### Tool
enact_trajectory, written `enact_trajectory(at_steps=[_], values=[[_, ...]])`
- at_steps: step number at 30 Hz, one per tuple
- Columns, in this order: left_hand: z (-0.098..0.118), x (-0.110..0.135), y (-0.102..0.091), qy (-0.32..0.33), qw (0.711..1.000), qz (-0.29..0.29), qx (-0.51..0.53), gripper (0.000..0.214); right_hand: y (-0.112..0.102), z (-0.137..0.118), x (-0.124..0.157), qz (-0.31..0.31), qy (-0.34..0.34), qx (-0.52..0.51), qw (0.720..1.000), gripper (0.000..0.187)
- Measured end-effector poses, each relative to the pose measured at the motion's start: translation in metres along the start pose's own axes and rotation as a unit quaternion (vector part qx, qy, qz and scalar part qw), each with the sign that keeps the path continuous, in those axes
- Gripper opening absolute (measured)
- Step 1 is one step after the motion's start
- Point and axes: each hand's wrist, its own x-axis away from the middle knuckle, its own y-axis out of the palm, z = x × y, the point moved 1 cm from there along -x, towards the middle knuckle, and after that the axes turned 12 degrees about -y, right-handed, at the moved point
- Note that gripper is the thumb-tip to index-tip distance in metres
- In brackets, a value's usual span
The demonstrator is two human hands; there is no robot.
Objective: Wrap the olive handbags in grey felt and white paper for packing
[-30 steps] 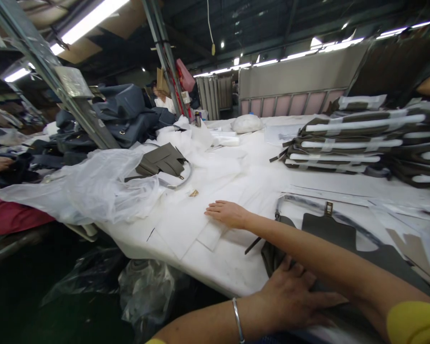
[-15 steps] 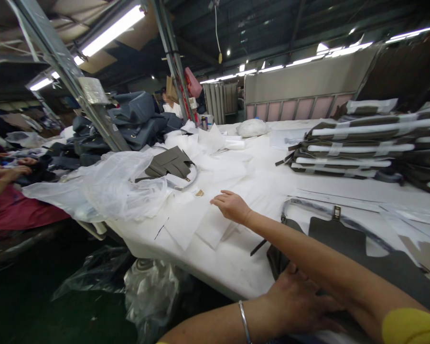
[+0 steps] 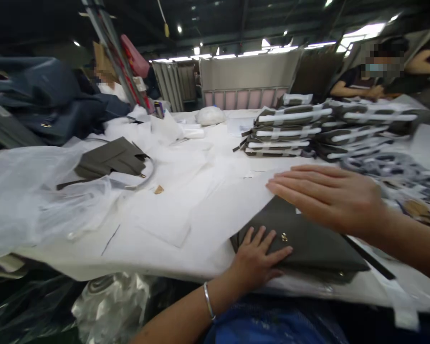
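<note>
My left hand [image 3: 254, 260], with a silver bangle at the wrist, lies flat with spread fingers on a dark olive-grey bag [image 3: 318, 246]. The bag rests flat at the table's near edge, and a small gold-coloured fitting shows on its face. Above the bag's far side is my right hand [image 3: 329, 198], fingers straight and pressed together at the corner of a thin white paper sheet [image 3: 232, 200]. Its thumb is hidden. The sheet slants from those fingers down to the left, along the bag's left edge. A dark strap [image 3: 369, 258] sticks out at the bag's right.
Another olive bag [image 3: 111, 160] lies left beside clear plastic wrapping [image 3: 57, 196]. Stacked olive bags with white-wrapped handles [image 3: 286, 131] stand at the back right. Dark blue bags [image 3: 39, 100] are piled far left. Co-workers sit at the far right and back left. Plastic [image 3: 111, 306] hangs below the edge.
My right hand has come back rightward from the loose papers with a white sheet. The left hand now lies spread on the bag, whose flap and handle no longer show. The view has turned right.
</note>
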Motion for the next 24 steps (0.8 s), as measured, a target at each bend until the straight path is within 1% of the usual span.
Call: enact_trajectory(at_steps=[1,3,6,7,9,11,12,14,15,17,18,20,22,24], values=[[0.000,0.000,0.002,-0.003,1.000,-0.011,0.016,0.067,-0.004,-0.011,0.018,-0.032,0.020,-0.020,0.999,0.039],[0.000,0.001,0.005,-0.017,0.998,-0.034,0.051,0.071,-0.005,-0.033,0.050,-0.076,0.041,-0.042,0.995,0.043],[0.001,0.003,0.006,-0.030,0.995,-0.056,0.079,0.072,0.012,-0.063,0.086,-0.129,0.030,-0.022,0.991,0.045],[0.002,0.003,0.005,-0.029,0.995,-0.057,0.078,0.070,0.020,-0.070,0.094,-0.153,0.025,-0.015,0.988,0.042],[0.003,0.003,0.003,-0.023,0.996,-0.059,0.068,0.062,0.036,-0.076,0.105,-0.198,0.037,-0.022,0.979,0.028],[0.003,0.002,0.001,-0.024,0.996,-0.062,0.058,0.054,0.049,-0.074,0.108,-0.236,0.080,-0.058,0.967,0.012],[0.003,0.002,0.001,-0.024,0.996,-0.060,0.054,0.053,0.054,-0.070,0.106,-0.246,0.107,-0.075,0.960,0.016],[0.002,0.002,0.002,-0.021,0.998,-0.045,0.050,0.056,0.065,-0.060,0.101,-0.239,0.158,-0.084,0.954,0.029],[0.001,0.002,0.002,-0.020,0.998,-0.037,0.050,0.058,0.070,-0.056,0.099,-0.223,0.176,-0.080,0.955,0.031],[0.001,0.003,0.002,-0.016,0.998,-0.029,0.049,0.057,0.084,-0.051,0.098,-0.180,0.185,-0.075,0.963,0.030],[0.002,0.004,0.001,-0.010,0.998,-0.030,0.046,0.054,0.092,-0.051,0.101,-0.162,0.178,-0.082,0.967,0.037],[0.004,0.005,-0.004,0.010,0.999,-0.032,0.033,0.048,0.111,-0.054,0.115,-0.140,0.157,-0.109,0.972,0.055],[0.006,0.005,-0.015,0.035,0.999,-0.036,0.020,0.047,0.132,-0.057,0.136,-0.142,0.153,-0.140,0.968,0.062],[0.005,0.006,-0.030,0.066,0.996,-0.051,0.038,0.047,0.152,-0.057,0.158,-0.140,0.155,-0.149,0.967,0.070]])
